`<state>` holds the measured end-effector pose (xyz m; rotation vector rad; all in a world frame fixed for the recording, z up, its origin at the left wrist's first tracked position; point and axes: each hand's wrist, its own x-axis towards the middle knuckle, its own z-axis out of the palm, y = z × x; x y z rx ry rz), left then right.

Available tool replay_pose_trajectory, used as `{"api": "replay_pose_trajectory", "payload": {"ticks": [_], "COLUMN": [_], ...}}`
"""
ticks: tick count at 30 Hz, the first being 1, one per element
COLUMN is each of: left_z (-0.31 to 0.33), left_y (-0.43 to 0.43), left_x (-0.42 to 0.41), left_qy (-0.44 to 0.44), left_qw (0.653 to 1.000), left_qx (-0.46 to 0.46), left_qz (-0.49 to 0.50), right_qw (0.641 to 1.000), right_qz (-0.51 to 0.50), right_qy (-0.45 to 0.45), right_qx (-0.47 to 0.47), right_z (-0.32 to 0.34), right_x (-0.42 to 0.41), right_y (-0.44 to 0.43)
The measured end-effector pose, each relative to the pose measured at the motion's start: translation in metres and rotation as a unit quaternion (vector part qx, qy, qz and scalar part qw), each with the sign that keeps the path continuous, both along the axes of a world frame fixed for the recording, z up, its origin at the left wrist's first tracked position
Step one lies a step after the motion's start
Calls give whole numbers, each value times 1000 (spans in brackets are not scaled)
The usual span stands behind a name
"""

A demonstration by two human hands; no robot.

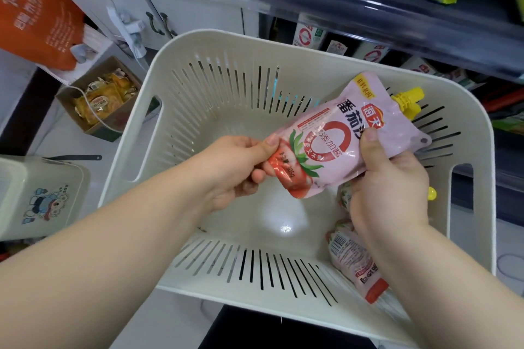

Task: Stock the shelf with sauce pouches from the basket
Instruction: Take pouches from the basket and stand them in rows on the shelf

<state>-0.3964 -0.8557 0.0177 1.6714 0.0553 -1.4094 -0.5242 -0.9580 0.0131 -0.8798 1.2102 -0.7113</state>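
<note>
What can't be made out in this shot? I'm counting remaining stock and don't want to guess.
- Pouches left in the basket: the right hand and forearm cover them in the head view; only parts of pouches show, so no exact count.
- Lower shelf stock: shadowed and blocked by the upper shelf's edge and the basket's rim.
- Held pouch: its back is hidden and its small print is too small to read.
</note>
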Motion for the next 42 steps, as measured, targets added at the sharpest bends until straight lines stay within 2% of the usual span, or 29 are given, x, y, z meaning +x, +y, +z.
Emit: {"api": "replay_pose_trajectory", "payload": {"ticks": [1,3,4,5,7,9,10,12,13,15,17,20,23,24,27,28,31,32,36,41,42], "left_z": [-1,-3,-3,-1,2,6,5,2,2,6,6,1,-7,-9,-12,-15,-27,-31,-40,-40,-38], "left_y": [2,5,5,4,4,4,5,5,4,2,1,3,7,9,10,9,7,7,8,7,6], "left_x": [4,10,13,13,10,7,7,11,13,20,24,27,28,29,34,36,42,44,50,45,42], "left_qy": [-32,-176,-233,-247,-151,-62,-73,-162,-208,-286,-345,-394,-392,-385,-382,-382,-379,-367,-331,-300,-294], "left_qw": [999,975,961,956,972,984,986,981,974,958,938,916,916,919,918,918,915,918,932,946,950], "left_qx": [13,28,9,-28,-129,-159,-151,-110,-86,-28,24,67,72,76,93,100,130,142,150,118,104], "left_qz": [-41,-136,-151,-156,-123,-45,-21,3,6,0,-20,-41,-42,-43,-48,-46,-40,-39,-7,12,14], "right_qw": [999,994,990,985,978,966,957,922,886,760,639,530,393,368,365,382,479,490,480,423,401], "right_qz": [19,79,115,150,205,246,282,366,381,382,409,458,475,483,531,546,578,592,640,624,616], "right_qy": [16,34,36,37,0,-70,-66,65,175,406,533,595,651,651,595,564,451,424,407,402,400], "right_qx": [-27,-66,-74,-77,-44,31,33,-103,-197,-335,-374,-393,-444,-455,-481,-488,-484,-478,-441,-520,-547], "right_z": [0,2,2,3,4,6,10,21,24,28,25,22,21,21,26,32,47,45,15,1,3], "right_x": [-2,-5,-6,-6,-4,-3,-2,0,0,1,4,10,6,3,1,3,20,29,61,71,72], "right_y": [0,-1,-1,2,9,12,8,-11,-25,-57,-78,-74,-72,-73,-73,-71,-66,-65,-56,-52,-52]}}
